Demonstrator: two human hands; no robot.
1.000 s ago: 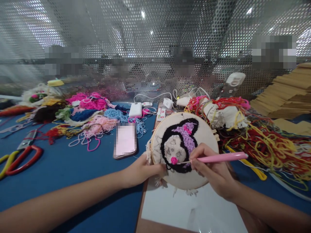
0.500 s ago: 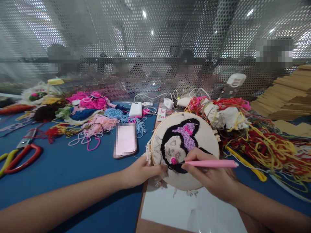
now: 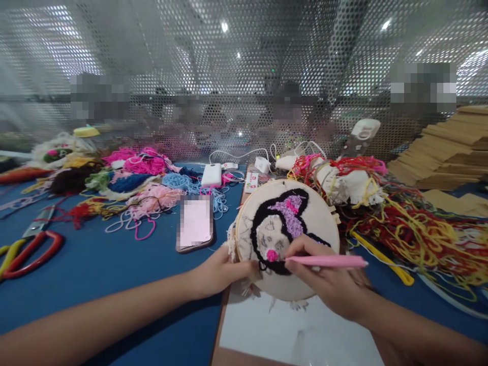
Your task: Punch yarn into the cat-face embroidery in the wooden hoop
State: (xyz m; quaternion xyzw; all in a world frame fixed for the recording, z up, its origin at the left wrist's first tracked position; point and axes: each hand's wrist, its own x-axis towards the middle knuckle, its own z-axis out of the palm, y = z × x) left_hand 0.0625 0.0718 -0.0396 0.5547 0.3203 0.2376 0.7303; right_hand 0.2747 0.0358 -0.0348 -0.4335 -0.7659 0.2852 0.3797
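Seen with twelve o'clock away from the person, the pink pen-like tool lies nearly level over the lower half of the embroidery hoop, its long axis running nine to three, working end towards nine near the bright pink patch. The right hand pinches it between closed thumb and fingers; the left hand grips the hoop's rim at eight, thumb in front.
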